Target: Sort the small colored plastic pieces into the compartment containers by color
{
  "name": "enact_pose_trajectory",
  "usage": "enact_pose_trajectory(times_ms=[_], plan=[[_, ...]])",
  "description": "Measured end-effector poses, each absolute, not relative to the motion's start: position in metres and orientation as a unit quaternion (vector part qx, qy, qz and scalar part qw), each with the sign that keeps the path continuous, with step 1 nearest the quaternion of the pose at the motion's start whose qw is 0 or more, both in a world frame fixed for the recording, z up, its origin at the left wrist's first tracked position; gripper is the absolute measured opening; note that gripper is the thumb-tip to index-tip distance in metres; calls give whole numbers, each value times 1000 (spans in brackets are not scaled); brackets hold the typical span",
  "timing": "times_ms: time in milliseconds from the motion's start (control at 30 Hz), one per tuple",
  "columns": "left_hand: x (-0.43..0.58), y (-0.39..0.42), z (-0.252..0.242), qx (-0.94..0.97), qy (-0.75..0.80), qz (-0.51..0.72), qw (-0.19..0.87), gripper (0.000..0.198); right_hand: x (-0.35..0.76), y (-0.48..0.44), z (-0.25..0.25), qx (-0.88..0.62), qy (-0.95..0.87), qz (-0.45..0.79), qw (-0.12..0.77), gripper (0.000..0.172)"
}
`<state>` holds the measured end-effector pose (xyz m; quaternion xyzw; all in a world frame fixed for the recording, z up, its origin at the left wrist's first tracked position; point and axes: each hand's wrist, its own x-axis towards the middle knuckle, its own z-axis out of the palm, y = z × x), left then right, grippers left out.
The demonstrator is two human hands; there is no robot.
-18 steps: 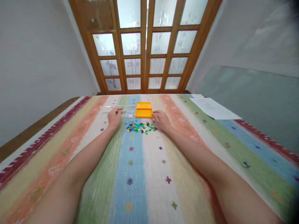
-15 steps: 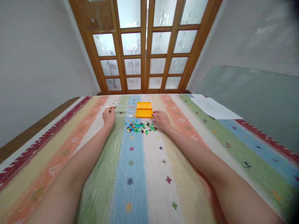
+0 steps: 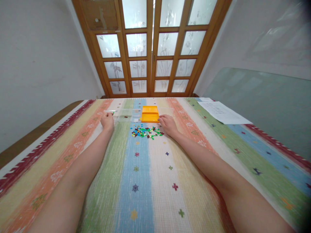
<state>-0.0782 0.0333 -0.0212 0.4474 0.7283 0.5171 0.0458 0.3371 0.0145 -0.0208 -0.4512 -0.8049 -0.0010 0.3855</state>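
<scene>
Both my arms stretch far forward over a striped cloth (image 3: 145, 181). My left hand (image 3: 107, 121) is at the left end of a row of clear plastic compartments (image 3: 126, 114), its fingers pinched on a tiny green piece. My right hand (image 3: 166, 124) rests beside the right edge of a yellow tray (image 3: 149, 114), fingers curled, and I cannot make out anything in them. Between the hands lies a small heap of coloured plastic bits (image 3: 145, 131), several green, blue, red and yellow.
A white sheet of paper (image 3: 222, 112) lies at the far right of the cloth. A wooden door with frosted glass panes (image 3: 150, 48) stands behind the surface. A glass pane (image 3: 262, 97) leans at the right wall.
My left hand has slid leftward along the clear compartments, from near the yellow tray to their left end. The right hand has stayed put.
</scene>
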Motion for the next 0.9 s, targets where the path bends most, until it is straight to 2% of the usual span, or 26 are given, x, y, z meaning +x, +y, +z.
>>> enact_pose_trajectory(times_ms=[133, 333, 500, 633, 767, 900], plan=[[-74, 31, -23, 431, 729, 531, 30, 31, 337, 15, -21, -450, -807, -2, 383, 36], [-57, 22, -16, 519, 681, 517, 6, 25, 336, 11, -19, -430, -830, -20, 355, 36], [-34, 13, -10, 675, 604, 422, 21, 24, 334, 9, -17, -405, -848, -25, 341, 33], [-20, 4, -8, 781, 529, 330, 37, 23, 335, 8, -17, -378, -862, -16, 338, 25], [-14, -4, -5, 833, 485, 262, 55, 32, 335, 6, -17, -350, -880, 4, 320, 19], [-13, -6, -2, 847, 475, 227, 73, 36, 333, 3, -17, -329, -898, 21, 293, 22]])
